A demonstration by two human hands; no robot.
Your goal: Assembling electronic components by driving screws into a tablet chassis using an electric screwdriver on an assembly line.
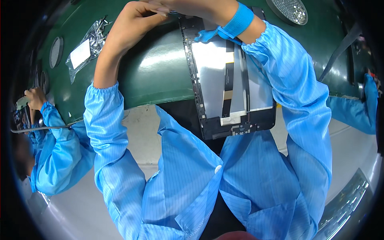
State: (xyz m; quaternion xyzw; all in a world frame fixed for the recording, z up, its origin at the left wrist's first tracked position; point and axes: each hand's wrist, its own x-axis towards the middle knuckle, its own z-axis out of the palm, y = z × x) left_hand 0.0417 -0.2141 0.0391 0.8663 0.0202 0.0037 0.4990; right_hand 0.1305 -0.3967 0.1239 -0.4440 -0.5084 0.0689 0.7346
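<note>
At the top edge of the head view, my left hand (138, 20) has its fingers bent toward the right, thumb close to the fingertips. What they pinch, if anything, is hidden. My right hand (196, 5) reaches across beside it, its fingers cut off by the frame edge. A blue wrist strap (240, 21) circles my right wrist. Under my right forearm lies an opened tablet (212, 76), with a silver inner panel, black frame and dark ribbon cables. Its near end juts past the table edge over my lap.
The green table (160, 76) carries a clear bag of small metal parts (96, 40) with a white label. A round dish of small silver pieces (294, 11) sits at far right, another round dish (56, 52) at left. Co-workers' blue sleeves (60, 160) show at both sides.
</note>
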